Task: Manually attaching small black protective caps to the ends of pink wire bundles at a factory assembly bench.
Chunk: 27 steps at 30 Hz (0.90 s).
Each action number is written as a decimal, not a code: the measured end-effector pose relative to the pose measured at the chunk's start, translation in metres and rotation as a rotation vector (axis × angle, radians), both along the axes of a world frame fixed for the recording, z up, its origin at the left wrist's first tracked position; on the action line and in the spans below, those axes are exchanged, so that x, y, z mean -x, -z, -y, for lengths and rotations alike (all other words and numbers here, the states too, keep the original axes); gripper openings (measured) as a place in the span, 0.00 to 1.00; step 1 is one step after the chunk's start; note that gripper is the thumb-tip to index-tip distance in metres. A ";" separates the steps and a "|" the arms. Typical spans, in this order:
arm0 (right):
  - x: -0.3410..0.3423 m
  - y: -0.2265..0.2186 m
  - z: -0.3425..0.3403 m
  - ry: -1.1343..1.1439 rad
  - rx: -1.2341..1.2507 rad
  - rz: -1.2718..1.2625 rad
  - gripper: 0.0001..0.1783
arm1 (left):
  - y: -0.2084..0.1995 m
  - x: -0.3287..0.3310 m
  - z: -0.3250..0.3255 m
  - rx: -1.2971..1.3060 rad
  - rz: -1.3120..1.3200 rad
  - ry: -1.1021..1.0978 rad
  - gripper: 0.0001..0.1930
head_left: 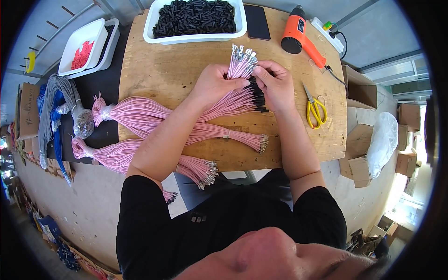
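Observation:
My left hand [212, 87] is closed round a bunch of pink wires [239, 71], whose bare metal terminals [243, 55] point up and away from me. The thumb and fingers of my right hand [279, 86] pinch at the right edge of those terminals; what they grip is too small to make out. Below that bunch, more pink wires end in black sleeves [259, 97], partly behind my right hand. Nearer to me lie a tied pink wire bundle [228, 134] and another pink wire bundle [198, 170] hanging over the table's front edge, both with metal-tipped ends.
A white tub [196, 38] of black sleeves stands at the back of the wooden table [186, 60], beside a dark phone [258, 22]. To the right are an orange heat gun [295, 32], a power strip [326, 35] and yellow-handled scissors [315, 112]. Grey wires [60, 88] and a tray of red pieces [84, 46] lie left.

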State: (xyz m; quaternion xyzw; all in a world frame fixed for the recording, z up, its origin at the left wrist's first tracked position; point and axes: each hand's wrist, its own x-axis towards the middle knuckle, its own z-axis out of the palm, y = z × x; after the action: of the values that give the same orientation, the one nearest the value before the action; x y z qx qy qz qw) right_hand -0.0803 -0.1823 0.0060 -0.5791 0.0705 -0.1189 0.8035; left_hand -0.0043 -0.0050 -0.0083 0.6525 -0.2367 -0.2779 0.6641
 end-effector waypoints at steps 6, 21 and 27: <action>0.004 -0.011 -0.001 0.000 0.003 -0.068 0.11 | -0.006 0.002 0.001 0.138 -0.253 -0.050 0.08; 0.005 -0.008 -0.005 0.002 0.048 -0.048 0.10 | -0.005 0.000 0.000 0.228 -0.312 -0.049 0.09; -0.001 -0.003 0.025 -0.245 -0.558 -0.058 0.13 | -0.004 -0.003 -0.001 0.195 -0.355 -0.103 0.06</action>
State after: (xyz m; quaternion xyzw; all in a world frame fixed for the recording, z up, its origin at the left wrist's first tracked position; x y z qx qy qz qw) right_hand -0.0794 -0.2075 0.0089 -0.3436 0.0528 0.0194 0.9374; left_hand -0.0011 -0.0044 -0.0040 0.5371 -0.1082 -0.3300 0.7687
